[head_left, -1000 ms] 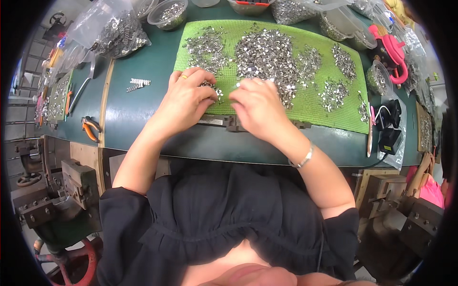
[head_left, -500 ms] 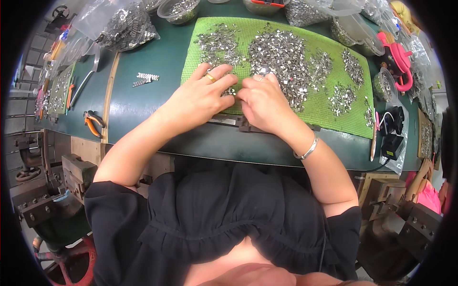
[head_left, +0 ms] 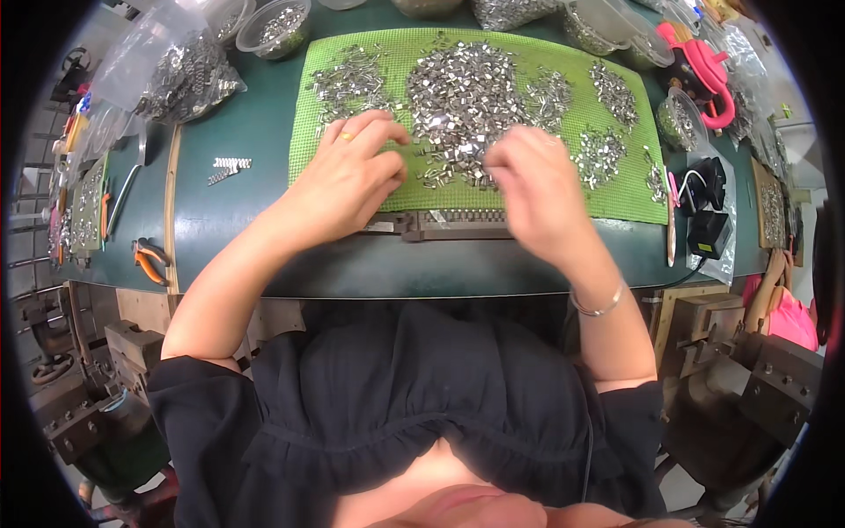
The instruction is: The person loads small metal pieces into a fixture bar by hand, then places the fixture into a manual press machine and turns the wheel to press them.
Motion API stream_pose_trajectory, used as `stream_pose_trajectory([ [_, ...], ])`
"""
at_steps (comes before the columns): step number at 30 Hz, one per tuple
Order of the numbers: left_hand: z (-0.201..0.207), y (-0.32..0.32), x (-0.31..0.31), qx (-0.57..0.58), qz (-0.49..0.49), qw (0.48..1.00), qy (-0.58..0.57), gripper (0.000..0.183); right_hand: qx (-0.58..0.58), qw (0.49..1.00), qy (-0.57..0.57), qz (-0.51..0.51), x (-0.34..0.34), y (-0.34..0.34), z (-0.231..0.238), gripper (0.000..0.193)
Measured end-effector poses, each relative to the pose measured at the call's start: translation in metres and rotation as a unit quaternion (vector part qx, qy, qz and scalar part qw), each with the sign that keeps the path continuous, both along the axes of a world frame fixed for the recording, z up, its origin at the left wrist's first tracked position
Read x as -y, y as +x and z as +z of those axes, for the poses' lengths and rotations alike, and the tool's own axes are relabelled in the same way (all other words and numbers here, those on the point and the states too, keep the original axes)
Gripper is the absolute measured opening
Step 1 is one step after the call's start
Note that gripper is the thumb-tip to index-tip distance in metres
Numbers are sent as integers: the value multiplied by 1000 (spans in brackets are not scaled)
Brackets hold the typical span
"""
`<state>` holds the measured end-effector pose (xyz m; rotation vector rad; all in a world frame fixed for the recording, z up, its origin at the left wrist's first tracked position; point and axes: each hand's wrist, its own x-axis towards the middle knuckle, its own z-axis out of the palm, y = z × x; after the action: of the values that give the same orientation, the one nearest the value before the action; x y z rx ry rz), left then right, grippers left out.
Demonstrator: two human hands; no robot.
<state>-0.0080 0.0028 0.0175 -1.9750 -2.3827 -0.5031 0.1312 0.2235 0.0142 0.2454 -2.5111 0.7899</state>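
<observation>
Loose heap of metal pieces (head_left: 462,84) could scatter or mix

The heap lies mid-mat, its near edge spreading toward the hands. A brushing finger or wrist could sweep pieces into the smaller groups (head_left: 603,158) at either side, or off the near edge of the green mat (head_left: 629,201); a loose pinch could drop one astray. The pieces look small, silvery and shiny, many of them blocky, tumbled every way up.

The right hand (head_left: 539,189), blurred, has its fingers bunched narrowly at the heap's near right side. The left hand (head_left: 359,172) is half curled to the heap's left, a modest gap between its thumb and fingers. I cannot tell whether either holds a piece.

A dark metal bar (head_left: 462,232) runs along the mat's near edge, partly hidden by the right hand. Farther left, zigzag strips (head_left: 229,167) and orange-handled pliers (head_left: 150,260) lie on the dark green bench (head_left: 238,242)
</observation>
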Motion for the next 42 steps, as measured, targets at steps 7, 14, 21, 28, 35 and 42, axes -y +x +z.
stream_pose_trajectory([
  [7, -15, 2, -22, -29, 83, 996, 4, 10, 44, 997, -55, -25, -6, 59, -20, 14],
  [14, -5, 8, -21, -109, 42, 993, -14, 11, 27, 999, -1, -42, 5, 53, -34, 11],
  [21, -8, 9, -16, -105, 63, 992, -13, 9, 21, 996, -68, -61, -9, 51, -34, 13],
  [28, -17, 9, -16, -77, 109, 991, 10, 9, 34, 999, -22, -28, 10, 49, -43, 10],
  [35, -17, 13, -18, -50, 172, 983, 38, 17, 86, 993, 51, -58, 15, 47, -36, 17],
  [42, 2, 35, -54, -21, 125, 987, 100, 20, 103, 992, -27, -70, 11, 41, -40, 12],
])
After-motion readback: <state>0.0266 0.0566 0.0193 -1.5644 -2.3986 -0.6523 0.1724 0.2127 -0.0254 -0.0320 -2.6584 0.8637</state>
